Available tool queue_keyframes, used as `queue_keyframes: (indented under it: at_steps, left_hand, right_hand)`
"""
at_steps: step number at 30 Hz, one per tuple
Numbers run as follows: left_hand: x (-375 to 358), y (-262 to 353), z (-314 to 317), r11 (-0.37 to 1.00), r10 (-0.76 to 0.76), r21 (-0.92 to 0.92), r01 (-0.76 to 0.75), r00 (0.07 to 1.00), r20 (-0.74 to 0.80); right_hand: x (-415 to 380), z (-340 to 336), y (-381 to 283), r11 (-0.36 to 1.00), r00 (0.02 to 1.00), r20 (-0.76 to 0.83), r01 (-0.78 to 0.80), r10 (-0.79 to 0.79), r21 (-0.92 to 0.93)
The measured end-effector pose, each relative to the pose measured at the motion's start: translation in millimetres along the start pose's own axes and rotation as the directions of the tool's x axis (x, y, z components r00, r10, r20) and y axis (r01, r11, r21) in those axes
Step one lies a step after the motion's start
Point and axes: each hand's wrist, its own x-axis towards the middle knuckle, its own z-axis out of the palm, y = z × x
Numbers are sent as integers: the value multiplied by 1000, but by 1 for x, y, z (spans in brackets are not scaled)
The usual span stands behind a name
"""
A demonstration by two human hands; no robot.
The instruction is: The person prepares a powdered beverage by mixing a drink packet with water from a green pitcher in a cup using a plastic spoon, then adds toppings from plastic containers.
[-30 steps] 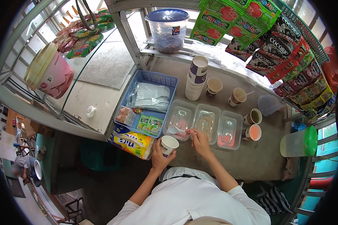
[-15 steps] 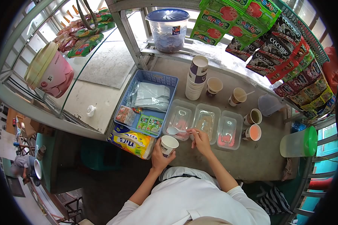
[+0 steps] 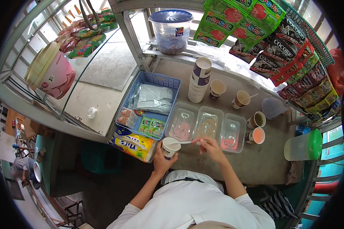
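My left hand (image 3: pixel 161 161) is wrapped round a white paper cup (image 3: pixel 168 153), holding it upright near the counter's front edge. A white plastic spoon (image 3: pixel 187 142) is pinched in the fingers of my right hand (image 3: pixel 213 150), its bowl end inside the cup's mouth. What the cup contains is hard to make out. Just beyond the hands stand three clear plastic tubs: a left tub (image 3: pixel 171 123) with some pink stuff, a middle tub (image 3: pixel 222 118) with something pale brown, and a right tub (image 3: pixel 244 129) with pinkish-red stuff at the bottom.
Behind the tubs rises a stack of paper cups (image 3: pixel 198 91). Several filled cups stand right, one with an orange-pink drink (image 3: pixel 259 135). A blue basket (image 3: pixel 175 86) and a yellow tissue pack (image 3: pixel 132 144) lie left. Sachets (image 3: pixel 233 30) hang overhead. A green-lidded jug (image 3: pixel 300 147) sits far right.
My right hand has moved slightly right and towards me. The spoon's bowl has come down from above the left tub into the cup. My left hand has stayed almost still.
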Motion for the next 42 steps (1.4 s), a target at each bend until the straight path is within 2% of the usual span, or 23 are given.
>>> queue_keyframes:
  at_steps: [1, 4, 7, 10, 11, 16, 25, 37, 42]
  left_hand:
    - [1, 0, 0, 1000, 6, 10, -6, 1000, -7]
    - [2, 0, 0, 999, 31, 25, -31, 999, -16]
    - [0, -4, 1, 1000, 20, -3, -20, 1000, -15]
    - [0, 2, -4, 1000, 13, -12, -13, 1000, 11]
    - [0, 2, -4, 1000, 20, 5, -20, 1000, 6]
    - [-2, -2, -2, 998, 37, 49, -36, 999, -12]
    - [0, -1, 0, 997, 42, 68, -41, 999, -7]
    - [-4, -6, 2, 998, 49, 29, -48, 997, -51]
    - [-2, -4, 2, 998, 54, 36, -52, 997, -62]
  right_hand:
    - [-1, 1, -2, 1000, 999, 38, 4, -3, -25]
    - [4, 3, 1, 1000, 987, -162, -7, 11, 20]
    - [15, 2, 11, 983, 956, -292, -38, -16, -179]
    - [20, 11, 18, 870, 943, -286, 8, -171, -493]
    - [21, 12, 21, 870, 945, -278, 12, -171, -493]
    - [27, 16, 41, 876, 943, -251, 75, -218, -476]
    - [35, 14, 44, 966, 959, -281, -27, -47, -256]
    - [32, 10, 43, 996, 947, -321, -32, 2, -88]
    - [25, 3, 28, 998, 941, -335, -26, 45, 59]
